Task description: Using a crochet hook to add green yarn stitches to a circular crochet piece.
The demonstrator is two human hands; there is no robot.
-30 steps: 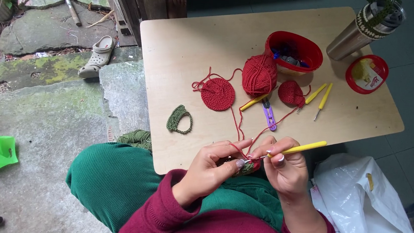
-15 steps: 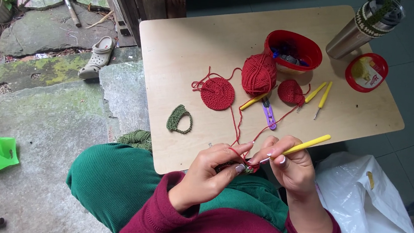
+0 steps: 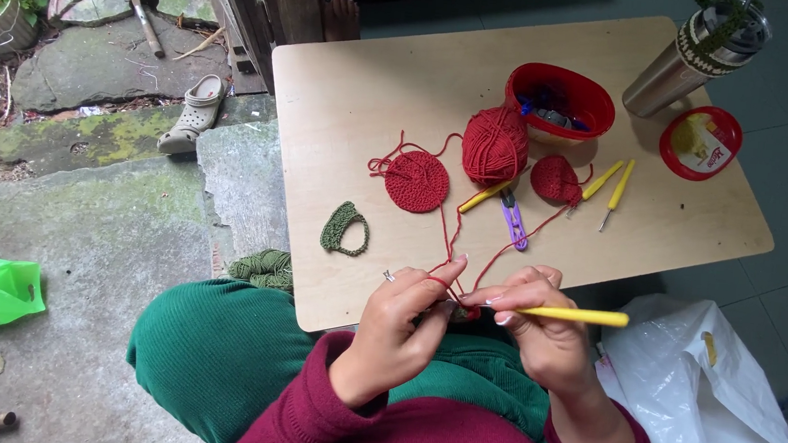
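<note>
My right hand (image 3: 542,325) pinches a yellow-handled crochet hook (image 3: 571,315) that lies level, its tip at a small red crochet piece. My left hand (image 3: 404,322) holds that piece with the red yarn strand (image 3: 455,232) looped over its forefinger. The strand runs up over the wooden table (image 3: 357,104) to a red yarn ball (image 3: 494,145). A flat red crocheted disc (image 3: 417,181) lies left of the ball and a smaller red piece (image 3: 555,179) to its right.
On the table lie a green crocheted loop (image 3: 344,229), purple snips (image 3: 513,222), two yellow hooks (image 3: 611,183), a red bowl (image 3: 559,98), a red lid (image 3: 700,144) and a steel tumbler (image 3: 689,57). A white plastic bag (image 3: 693,390) sits at my right, green yarn (image 3: 262,267) on stone.
The hook's handle has dropped from a slant to level. Both hands sit a little lower and closer together over my lap.
</note>
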